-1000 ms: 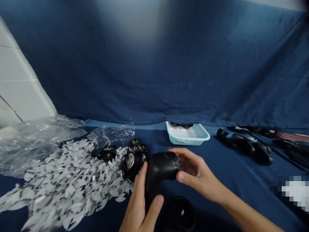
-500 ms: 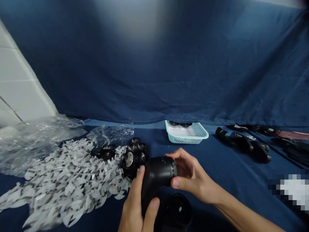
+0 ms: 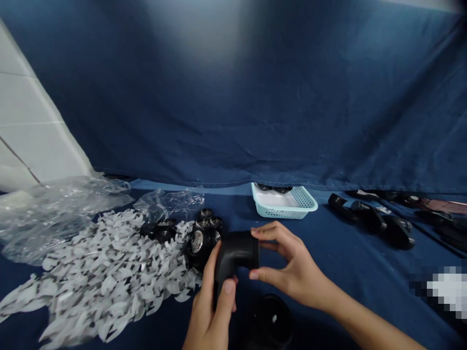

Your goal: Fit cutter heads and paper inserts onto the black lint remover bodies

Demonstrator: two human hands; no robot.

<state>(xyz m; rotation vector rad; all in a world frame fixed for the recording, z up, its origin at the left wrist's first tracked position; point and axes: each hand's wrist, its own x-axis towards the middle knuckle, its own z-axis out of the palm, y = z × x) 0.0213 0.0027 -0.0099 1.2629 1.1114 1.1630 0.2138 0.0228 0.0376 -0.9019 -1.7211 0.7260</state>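
Note:
My left hand (image 3: pixel 213 311) wraps round the handle of a black angled fabric shaver (image 3: pixel 233 253), its short head end pointing right. My right hand (image 3: pixel 288 262) grips the rim of that end, fingertips above and thumb below. The face of the end is turned away from me. Below the hands lies a dark round open part (image 3: pixel 272 318) with a small white spot inside, partly lost in shadow. Just left of the shaver are several round black parts with metal mesh (image 3: pixel 199 240), partly behind the shaver and my left hand.
A broad heap of thin grey-white leaf-shaped pieces (image 3: pixel 120 272) spreads on the left, with clear plastic bags (image 3: pixel 65 209) behind. A light blue basket (image 3: pixel 284 212) stands at the back against the blue cloth (image 3: pixel 233 121). Black tools (image 3: pixel 372 218) lie at the right.
The ribbed ring and pale markings seen at the shaver's end are no longer visible; the end now looks plain and shorter. Both hands stay on the shaver, and the view has shifted slightly.

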